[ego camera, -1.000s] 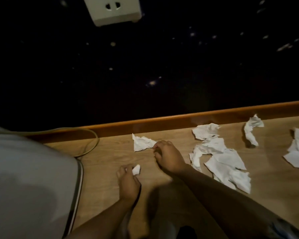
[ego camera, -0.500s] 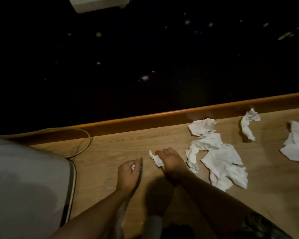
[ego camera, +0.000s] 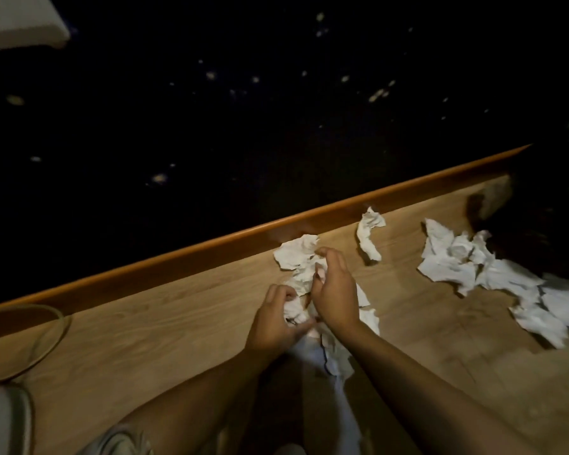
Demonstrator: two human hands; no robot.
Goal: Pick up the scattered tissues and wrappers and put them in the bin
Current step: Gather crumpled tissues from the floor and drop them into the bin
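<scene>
Both hands work at the middle cluster of tissues (ego camera: 298,257) on the wooden floor (ego camera: 165,326), close to the orange skirting board (ego camera: 211,254). The left hand (ego camera: 275,320) has its fingers curled round a crumpled wad of tissue (ego camera: 293,310), thumb pressed in toward it. The right hand (ego camera: 334,290) arches over the pile with fingers bent and partly spread, and it seems to pinch a fold of paper near the thumb, though the dim light makes that grip hard to confirm.

More paper waits to the right: a twisted strip (ego camera: 370,233) just beside the skirting, and a large spread of sheets (ego camera: 486,270) well apart from the hands, running toward the frame's edge. No bin shows in this view (so the carry to it cannot be judged).

The risks come from the material. Thin tissue tears when pulled flat against the floor, so a hasty grab could leave scraps behind. The left hand already looks full, and stuffing more in could let loose pieces slip out on the way. A cable (ego camera: 43,339) loops on the floor at the left, and the light is poor, so small bits may be missed.
</scene>
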